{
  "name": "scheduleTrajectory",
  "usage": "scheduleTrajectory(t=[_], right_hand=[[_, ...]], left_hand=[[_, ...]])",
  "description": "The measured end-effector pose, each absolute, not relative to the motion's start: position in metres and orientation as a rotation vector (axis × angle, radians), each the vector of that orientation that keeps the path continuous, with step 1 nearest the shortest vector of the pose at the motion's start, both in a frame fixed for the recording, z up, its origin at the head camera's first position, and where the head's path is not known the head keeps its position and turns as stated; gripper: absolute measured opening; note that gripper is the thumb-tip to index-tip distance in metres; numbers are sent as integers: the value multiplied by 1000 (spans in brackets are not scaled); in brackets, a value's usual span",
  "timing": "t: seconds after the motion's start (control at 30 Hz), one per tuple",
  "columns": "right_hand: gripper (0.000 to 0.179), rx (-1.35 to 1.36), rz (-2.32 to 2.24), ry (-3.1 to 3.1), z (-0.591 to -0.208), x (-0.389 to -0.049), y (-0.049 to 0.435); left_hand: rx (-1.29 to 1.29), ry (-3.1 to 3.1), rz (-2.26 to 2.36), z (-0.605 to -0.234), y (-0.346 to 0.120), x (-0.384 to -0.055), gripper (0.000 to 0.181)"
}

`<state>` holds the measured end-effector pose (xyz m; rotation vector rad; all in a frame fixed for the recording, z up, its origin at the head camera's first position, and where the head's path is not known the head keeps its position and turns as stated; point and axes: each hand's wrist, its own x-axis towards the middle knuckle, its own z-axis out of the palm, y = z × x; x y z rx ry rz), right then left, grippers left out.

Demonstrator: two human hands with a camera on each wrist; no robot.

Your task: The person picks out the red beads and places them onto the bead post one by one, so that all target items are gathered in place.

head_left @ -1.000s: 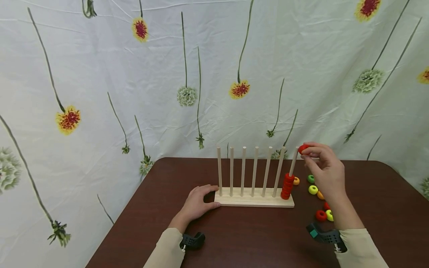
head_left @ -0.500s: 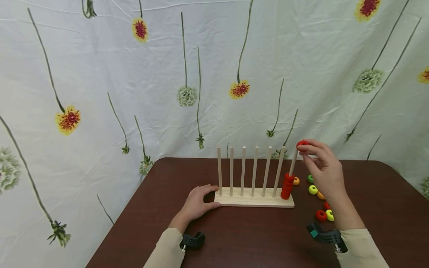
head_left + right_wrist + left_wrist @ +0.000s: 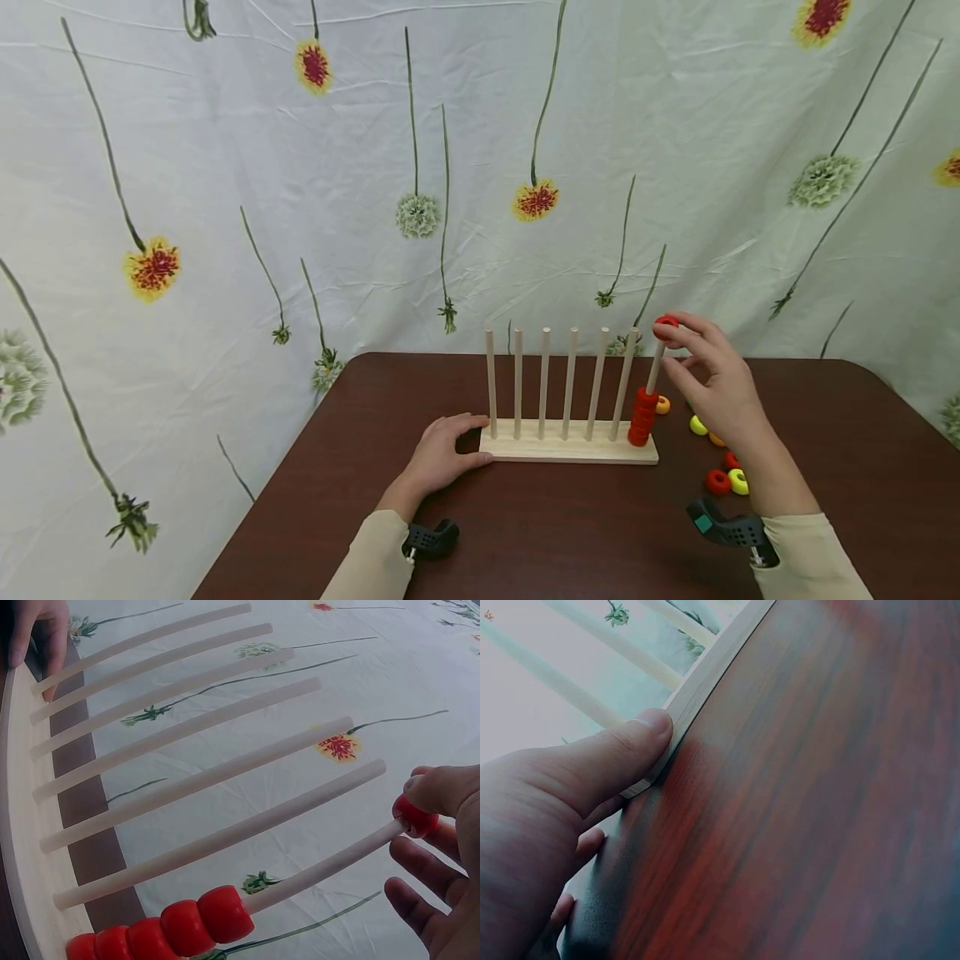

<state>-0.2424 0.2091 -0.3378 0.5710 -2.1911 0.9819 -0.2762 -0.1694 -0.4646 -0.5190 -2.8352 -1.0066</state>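
A pale wooden pegboard (image 3: 562,450) with a row of upright pegs stands on the table. Several red beads (image 3: 642,417) are stacked at the foot of the rightmost peg (image 3: 656,367). At that peg's top, my right hand (image 3: 716,379) pinches one more red bead (image 3: 414,816) between thumb and fingers; in the right wrist view the peg's tip meets this bead. My left hand (image 3: 441,454) grips the left end of the base, its thumb (image 3: 654,724) along the front edge and its fingers round the end.
Loose beads lie right of the board: a red bead (image 3: 717,482), a yellow bead (image 3: 738,481), another yellow bead (image 3: 698,426) and an orange bead (image 3: 663,405). My right forearm passes over part of this group. A flowered cloth (image 3: 360,167) hangs behind the brown table (image 3: 555,533).
My right hand has carried the red bead a little left and up, from beside the rightmost peg onto its tip. The left hand and the board have stayed put.
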Motion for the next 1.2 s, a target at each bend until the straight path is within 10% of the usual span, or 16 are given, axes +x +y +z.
scheduleTrajectory(t=[1.2], right_hand=[[26,521,938,-2364,-360,-254,213]], left_hand=[[-516,-2827,-1031,-465,-170,-276,56]])
